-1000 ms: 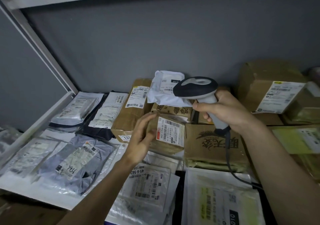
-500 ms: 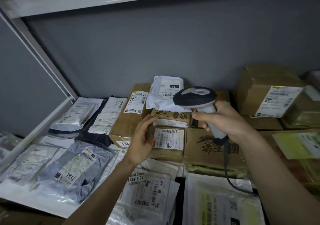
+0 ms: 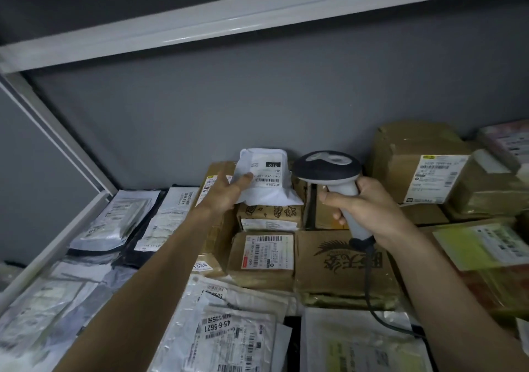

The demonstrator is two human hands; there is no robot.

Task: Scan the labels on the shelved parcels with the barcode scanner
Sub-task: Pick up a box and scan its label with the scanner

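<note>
The right hand (image 3: 369, 211) had its grip wrapped tight round the handle of the barcode scanner (image 3: 329, 171), fingers curled about the pale stem, the dark head pointing away toward the back wall, its cable (image 3: 372, 294) trailing down past the wrist. The left hand (image 3: 226, 191) was what had changed. Half a second before, it had rested against the small brown box with the red-edged label (image 3: 267, 251); now it had gone up and back to the white poly bag (image 3: 264, 179), just left of the scanner's head, thumb laid on the bag's face and fingers behind its left edge, holding it. The scanner hand had hardly shifted. I took that to mean the brown box was finished with and the white bag was next, being steadied or tipped so its label met the scanner.

On the bag's label I could read "010" in a black block and "010 010" below, upside down. The brown box, below the scanner, showed a barcode and what looked like "642 L 214 00 015". Left of that box a small tag (image 3: 200, 264) read "1834". Nearer me, a clear mailer (image 3: 226, 328) carried "45-6-5621". Right of the scanner, a taped carton's label (image 3: 435, 178) was too blurred to read.
</note>
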